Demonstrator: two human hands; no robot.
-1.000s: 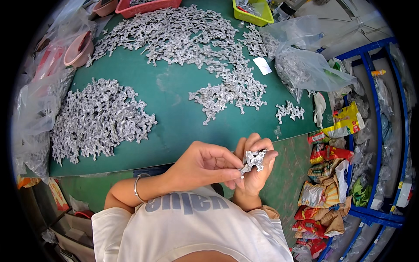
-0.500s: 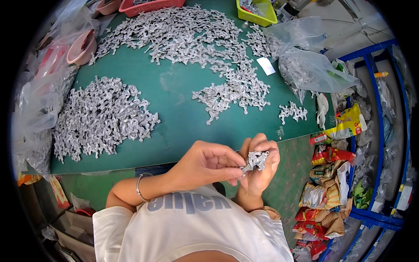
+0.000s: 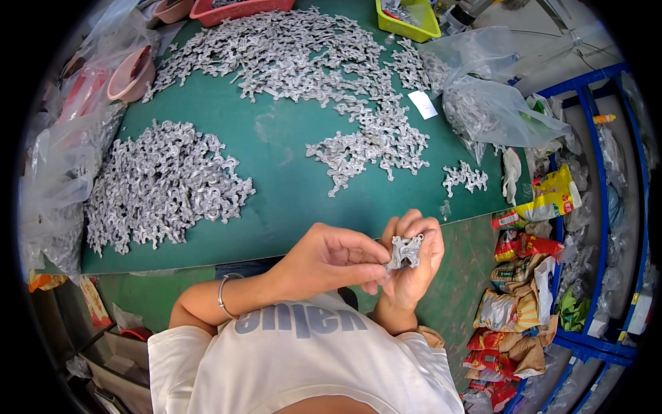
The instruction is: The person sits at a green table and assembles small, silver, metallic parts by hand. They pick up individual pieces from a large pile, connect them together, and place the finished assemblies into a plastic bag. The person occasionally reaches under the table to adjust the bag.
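Note:
Just off the table's near edge, my right hand (image 3: 416, 265) grips a few small silver-grey metal castings (image 3: 405, 251), its fingers curled behind them. From the left, my left hand (image 3: 341, 257) meets them with thumb and fingertips pinched on the castings' lower left side. How many pieces are held cannot be made out. Beyond my hands, a loose group of the same castings (image 3: 372, 148) lies on the green tabletop (image 3: 276, 152). A dense heap of castings (image 3: 165, 186) sits at the left, and a small cluster of castings (image 3: 464, 177) lies to the right.
A broad spread of castings (image 3: 276, 52) covers the far table. Red (image 3: 241, 12) and yellow-green trays (image 3: 410, 27) stand at the back, a pink bowl (image 3: 131, 76) at the left. Clear bags (image 3: 483, 110), a white paper slip (image 3: 422, 104) and a blue rack (image 3: 586, 207) are at right.
The castings have turned slightly in my fingers, showing more of a flat face. Both hands stay in nearly the same place. The piles on the table look the same.

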